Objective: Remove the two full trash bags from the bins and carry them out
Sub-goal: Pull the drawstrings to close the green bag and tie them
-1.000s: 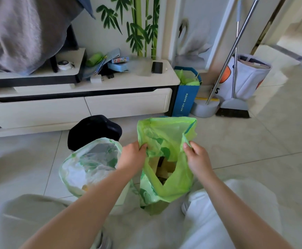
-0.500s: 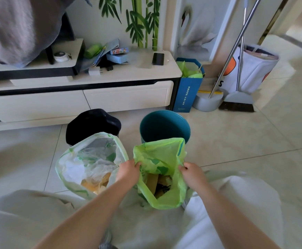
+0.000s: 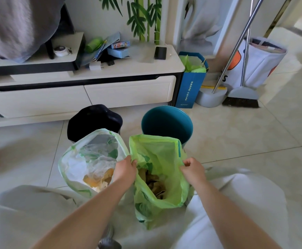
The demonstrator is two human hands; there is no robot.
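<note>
Forearms [image 3: 92, 209] outstretched | left hand [image 3: 126, 170] fingers pinch green bag [image 3: 157, 151] rim | right hand [image 3: 194, 169] fingers likewise

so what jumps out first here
The bright green trash bag, front and centre, pinched open at its rim by the left hand and right hand. To its left stands a paler bag showing scraps; behind them sit a black bin and a teal bin.
</note>
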